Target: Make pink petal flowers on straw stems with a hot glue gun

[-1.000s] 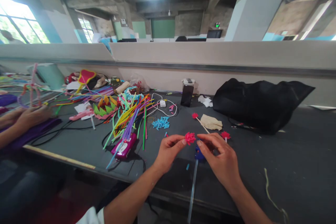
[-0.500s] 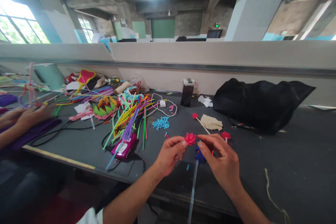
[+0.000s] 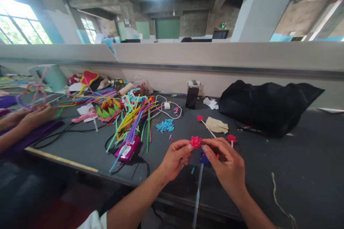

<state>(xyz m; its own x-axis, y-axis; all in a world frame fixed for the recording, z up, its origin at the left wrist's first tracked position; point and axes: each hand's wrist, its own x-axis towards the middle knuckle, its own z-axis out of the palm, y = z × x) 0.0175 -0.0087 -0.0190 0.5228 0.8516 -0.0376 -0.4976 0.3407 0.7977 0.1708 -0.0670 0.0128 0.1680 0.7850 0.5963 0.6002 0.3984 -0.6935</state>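
Observation:
Pinched between the thumb and fingers of my left hand is a small pink-red flower with pointed petals. My right hand meets the flower's right edge, thumb and index finger closed on its outer petals; anything smaller between the fingertips is hidden. Below the right fingers lies a blue glue gun, partly covered by the hand. A clear glue stick sticks out of it toward me. Behind the right hand are a second pink-red flower on a pale stem and another stemmed flower.
Small blue pieces lie in a heap near a white cable. Left of them are fuzzy coloured stems on a magenta box. A folded beige cloth, a phone and a black bag stand behind. A co-worker's hands work at far left.
My right fingertips have come in against the flower's right edge, closing a small gap. My left hand still holds the flower in nearly the same place.

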